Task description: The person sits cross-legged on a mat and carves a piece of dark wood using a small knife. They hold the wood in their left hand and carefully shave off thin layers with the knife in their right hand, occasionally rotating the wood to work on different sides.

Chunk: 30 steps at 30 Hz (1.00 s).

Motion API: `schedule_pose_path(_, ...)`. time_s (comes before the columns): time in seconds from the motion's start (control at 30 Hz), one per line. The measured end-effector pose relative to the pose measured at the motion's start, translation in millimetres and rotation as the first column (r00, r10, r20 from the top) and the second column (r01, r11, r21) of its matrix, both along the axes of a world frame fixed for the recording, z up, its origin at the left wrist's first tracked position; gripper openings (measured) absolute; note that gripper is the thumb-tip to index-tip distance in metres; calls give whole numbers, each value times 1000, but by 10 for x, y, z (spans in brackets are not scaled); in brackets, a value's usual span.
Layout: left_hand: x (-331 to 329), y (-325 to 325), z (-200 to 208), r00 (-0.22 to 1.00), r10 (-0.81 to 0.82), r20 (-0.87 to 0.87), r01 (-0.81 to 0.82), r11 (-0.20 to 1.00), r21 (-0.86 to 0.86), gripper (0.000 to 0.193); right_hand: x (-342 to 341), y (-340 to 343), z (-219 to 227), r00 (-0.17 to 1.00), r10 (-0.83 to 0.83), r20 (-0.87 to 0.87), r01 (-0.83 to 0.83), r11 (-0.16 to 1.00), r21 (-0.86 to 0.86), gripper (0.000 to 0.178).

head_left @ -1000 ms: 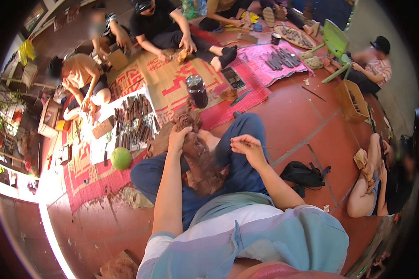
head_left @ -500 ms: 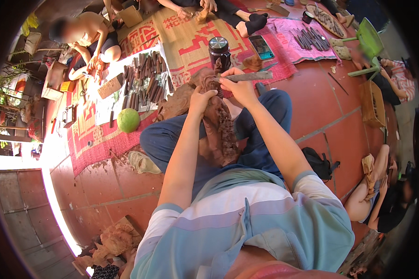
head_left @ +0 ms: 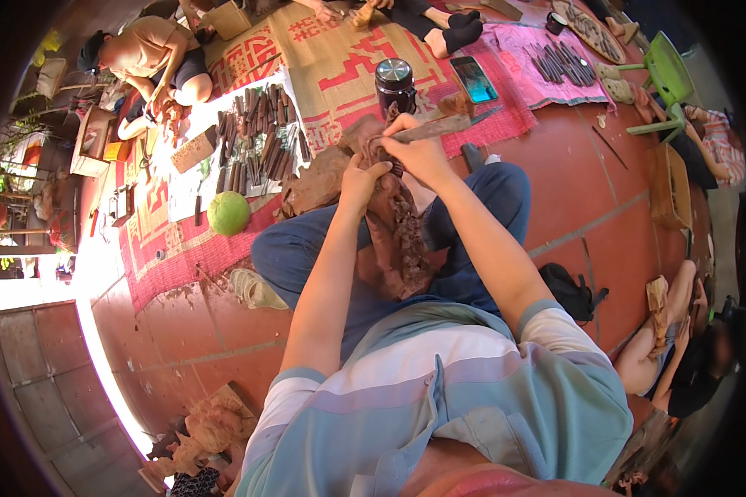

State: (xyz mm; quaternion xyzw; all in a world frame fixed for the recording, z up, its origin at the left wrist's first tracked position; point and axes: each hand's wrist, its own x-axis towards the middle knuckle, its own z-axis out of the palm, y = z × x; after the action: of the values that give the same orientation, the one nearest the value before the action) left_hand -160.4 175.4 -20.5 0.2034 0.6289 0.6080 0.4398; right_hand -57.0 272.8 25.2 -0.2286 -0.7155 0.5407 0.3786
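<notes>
A dark reddish-brown wood carving [head_left: 396, 240] with knobbly, deeply cut relief stands tilted between my bent legs. Its top end reaches up to my hands. My left hand [head_left: 361, 182] is closed on the upper part of the carving, thumb pressed near the top. In my right hand [head_left: 419, 156] is a long, flat grey-brown tool [head_left: 441, 127], pinched between thumb and fingers. The tool's free end points out to the right; its other end lies against the carving's top, partly hidden by my fingers. The exact kind of tool cannot be made out.
Beyond my knees are a wood chunk [head_left: 317, 178], a steel-lidded flask [head_left: 394, 81] and a phone [head_left: 474, 80]. A green round fruit [head_left: 229, 214] sits left, near rows of carving tools [head_left: 257, 137] on a white sheet. Other people sit around the mat; a green chair [head_left: 670, 70] stands right.
The flat tool has shifted left and slightly down, its free end nearer my right hand's side of the carving. Both hands keep their hold. The whole view has shifted slightly.
</notes>
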Motion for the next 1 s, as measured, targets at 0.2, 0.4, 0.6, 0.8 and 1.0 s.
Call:
schedule_pose_path(0.2,0,6,30,1000,-13,-13,13,1000,-10,43,7,110,-110,997,34,67,-28,996,-80,11)
schedule_pose_path(0.4,-4,4,18,1000,-5,24,5,1000,22,43,-9,35,-122,1000,-17,-22,15,996,-93,11)
schedule_pose_path(0.6,-47,17,-43,1000,9,5,-9,1000,8,42,-54,116,-208,995,82,-50,-89,984,-157,11)
schedule_pose_path(0.8,-27,29,-41,1000,21,20,-21,1000,19,40,4,90,-108,997,56,59,-53,997,-50,10)
schedule_pose_path(1.0,-25,31,0,998,-2,58,2,1000,7,48,-54,250,-185,974,87,-208,-186,830,-525,7)
